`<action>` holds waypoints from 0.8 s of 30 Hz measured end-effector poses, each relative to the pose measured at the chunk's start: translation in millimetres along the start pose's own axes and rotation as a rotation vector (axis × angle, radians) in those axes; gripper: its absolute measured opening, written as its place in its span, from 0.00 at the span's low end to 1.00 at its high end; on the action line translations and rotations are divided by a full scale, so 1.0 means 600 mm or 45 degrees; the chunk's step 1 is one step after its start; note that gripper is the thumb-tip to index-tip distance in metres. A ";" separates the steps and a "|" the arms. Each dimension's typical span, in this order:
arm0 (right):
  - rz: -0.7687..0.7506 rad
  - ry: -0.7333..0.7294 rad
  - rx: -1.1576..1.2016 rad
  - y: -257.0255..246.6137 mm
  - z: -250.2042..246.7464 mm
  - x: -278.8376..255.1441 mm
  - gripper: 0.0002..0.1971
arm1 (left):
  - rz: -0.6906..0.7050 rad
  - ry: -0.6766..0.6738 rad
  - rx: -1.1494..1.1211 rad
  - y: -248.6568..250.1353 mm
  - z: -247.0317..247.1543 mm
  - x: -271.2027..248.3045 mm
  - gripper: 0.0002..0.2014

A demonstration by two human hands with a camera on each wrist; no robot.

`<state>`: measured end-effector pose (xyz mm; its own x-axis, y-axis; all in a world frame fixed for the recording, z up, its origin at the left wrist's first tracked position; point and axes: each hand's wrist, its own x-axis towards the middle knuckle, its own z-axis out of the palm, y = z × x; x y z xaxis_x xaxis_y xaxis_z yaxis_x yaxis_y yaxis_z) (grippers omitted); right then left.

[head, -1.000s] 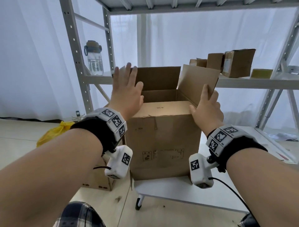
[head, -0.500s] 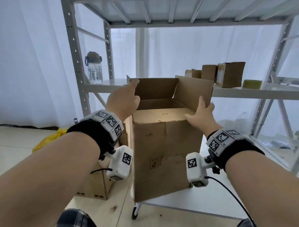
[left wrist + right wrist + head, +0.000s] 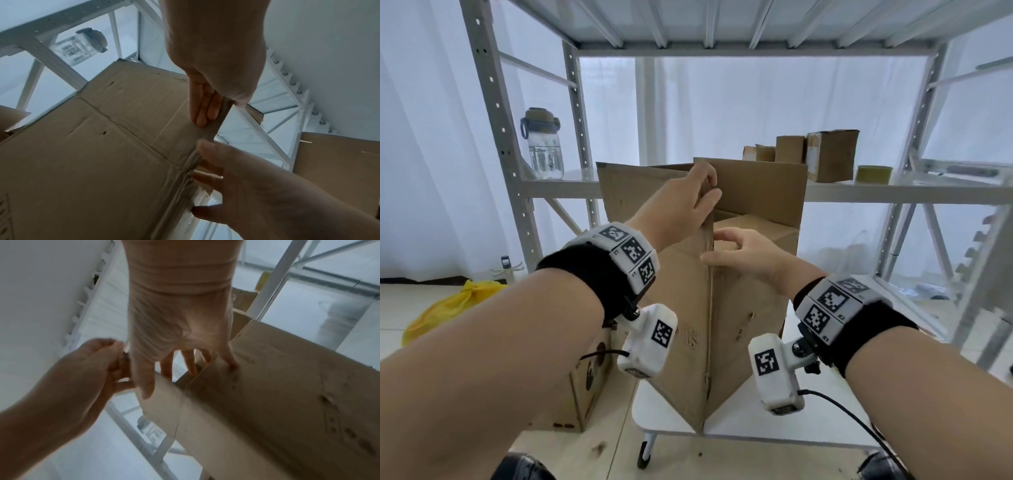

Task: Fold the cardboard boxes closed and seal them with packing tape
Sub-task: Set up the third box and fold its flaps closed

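A tall brown cardboard box (image 3: pixel 743 325) stands on a small white table (image 3: pixel 774 433), one vertical corner turned toward me. Its side flaps stand upright; one flap lies folded down inside. My left hand (image 3: pixel 688 198) pinches the edge of the upright flap (image 3: pixel 144 97) at the near corner, fingers outside and thumb behind, as the left wrist view shows (image 3: pixel 218 108). My right hand (image 3: pixel 736 253) rests with spread fingers on the box's top edge just below (image 3: pixel 168 379). A roll of packing tape (image 3: pixel 873 174) lies on the shelf behind, out of both hands' reach.
A metal shelf rack (image 3: pixel 517 192) stands behind the box, with a water bottle (image 3: pixel 544 144) at left and several small cardboard boxes (image 3: pixel 832 154) at right. Another cardboard box (image 3: pixel 571 397) sits on the floor at left, a yellow bag (image 3: pixel 448 308) beyond it.
The box has turned so a corner now faces me. My left hand went from the far flap to pinching the flap's near edge; my right hand slid left to the near corner.
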<state>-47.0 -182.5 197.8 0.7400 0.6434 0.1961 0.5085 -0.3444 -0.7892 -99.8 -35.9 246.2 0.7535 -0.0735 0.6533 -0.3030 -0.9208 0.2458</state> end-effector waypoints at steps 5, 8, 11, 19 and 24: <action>-0.099 0.274 -0.203 0.006 0.019 0.017 0.13 | -0.007 -0.097 -0.083 -0.003 0.003 0.001 0.23; -0.086 0.303 -0.182 0.022 0.007 0.018 0.11 | -0.130 0.032 -0.072 -0.042 -0.003 -0.016 0.29; -0.042 0.356 -0.030 0.047 -0.010 0.014 0.07 | -0.355 0.002 0.107 -0.086 -0.005 -0.038 0.32; 0.290 0.936 -0.169 0.120 -0.035 0.019 0.11 | -0.645 -0.052 0.199 -0.150 0.013 -0.079 0.42; 0.404 1.117 -0.008 0.118 -0.023 0.035 0.11 | -0.703 0.077 0.075 -0.167 0.034 -0.080 0.49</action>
<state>11.0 -202.7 154.0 0.9112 -0.2272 0.3436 0.2262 -0.4211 -0.8783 -93.4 52.0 175.6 0.7555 0.4466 0.4793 0.1618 -0.8361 0.5241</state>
